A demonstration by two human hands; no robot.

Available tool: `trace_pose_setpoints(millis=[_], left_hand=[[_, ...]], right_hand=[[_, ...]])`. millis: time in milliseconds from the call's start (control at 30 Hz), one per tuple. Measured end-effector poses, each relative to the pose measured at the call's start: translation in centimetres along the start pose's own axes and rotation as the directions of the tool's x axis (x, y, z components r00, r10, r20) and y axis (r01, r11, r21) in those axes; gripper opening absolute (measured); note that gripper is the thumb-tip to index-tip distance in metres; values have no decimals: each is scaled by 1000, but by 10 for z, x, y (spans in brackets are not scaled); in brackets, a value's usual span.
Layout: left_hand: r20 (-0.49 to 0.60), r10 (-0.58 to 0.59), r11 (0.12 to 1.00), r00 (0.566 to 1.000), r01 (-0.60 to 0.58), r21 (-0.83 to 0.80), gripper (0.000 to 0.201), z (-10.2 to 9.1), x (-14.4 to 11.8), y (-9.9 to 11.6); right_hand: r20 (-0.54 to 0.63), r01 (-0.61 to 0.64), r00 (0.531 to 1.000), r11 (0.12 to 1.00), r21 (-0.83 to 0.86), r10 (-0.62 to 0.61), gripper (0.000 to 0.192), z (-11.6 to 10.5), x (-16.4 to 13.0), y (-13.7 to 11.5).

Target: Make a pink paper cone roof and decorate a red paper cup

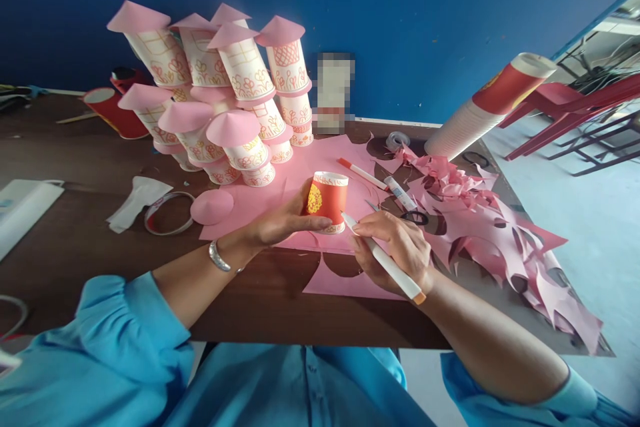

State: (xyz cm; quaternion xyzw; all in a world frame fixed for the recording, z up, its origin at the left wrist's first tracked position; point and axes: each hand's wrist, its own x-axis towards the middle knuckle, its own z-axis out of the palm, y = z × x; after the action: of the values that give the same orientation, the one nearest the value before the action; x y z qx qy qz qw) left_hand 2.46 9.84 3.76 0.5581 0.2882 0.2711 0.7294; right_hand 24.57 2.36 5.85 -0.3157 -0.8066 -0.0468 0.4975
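My left hand is closed around a red paper cup with a yellow emblem. White bands with drawn marks show at the cup's top and bottom. A white marker with an orange end is gripped in my right hand, its tip close to the cup's lower right side; whether it touches I cannot tell. Pink paper lies under both hands. Behind my left hand stand several stacked white cup towers with pink cone roofs and orange flower drawings. A loose pink cone lies near my left wrist.
Pink paper scraps cover the table's right side. A leaning cup stack rises at the back right. Nearby lie an orange-capped marker, a glue stick and black-handled scissors. Tape rolls lie left. Beyond is a blue wall.
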Motion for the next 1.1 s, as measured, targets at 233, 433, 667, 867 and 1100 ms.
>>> trace_pose_setpoints(millis=[233, 433, 667, 867, 1100], left_hand=[[25, 34, 998, 999, -32, -56, 57, -3, 4, -6], [68, 45, 992, 997, -36, -119, 64, -4, 3, -8], [27, 20, 999, 999, -18, -49, 68, -4, 3, -7], [23, 10, 1000, 1000, -10, -25, 74, -3, 4, -6], [55, 21, 999, 998, -18, -50, 75, -4, 3, -5]], right_hand=[[12, 13, 1000, 1000, 6, -13, 24, 2, 1, 2], [14, 16, 1000, 1000, 22, -16, 19, 4, 0, 2], [22, 16, 1000, 1000, 18, -17, 16, 7, -3, 0], [11, -3, 1000, 999, 34, 3, 16, 8, -2, 0], [14, -2, 1000, 1000, 29, 2, 13, 9, -3, 0]])
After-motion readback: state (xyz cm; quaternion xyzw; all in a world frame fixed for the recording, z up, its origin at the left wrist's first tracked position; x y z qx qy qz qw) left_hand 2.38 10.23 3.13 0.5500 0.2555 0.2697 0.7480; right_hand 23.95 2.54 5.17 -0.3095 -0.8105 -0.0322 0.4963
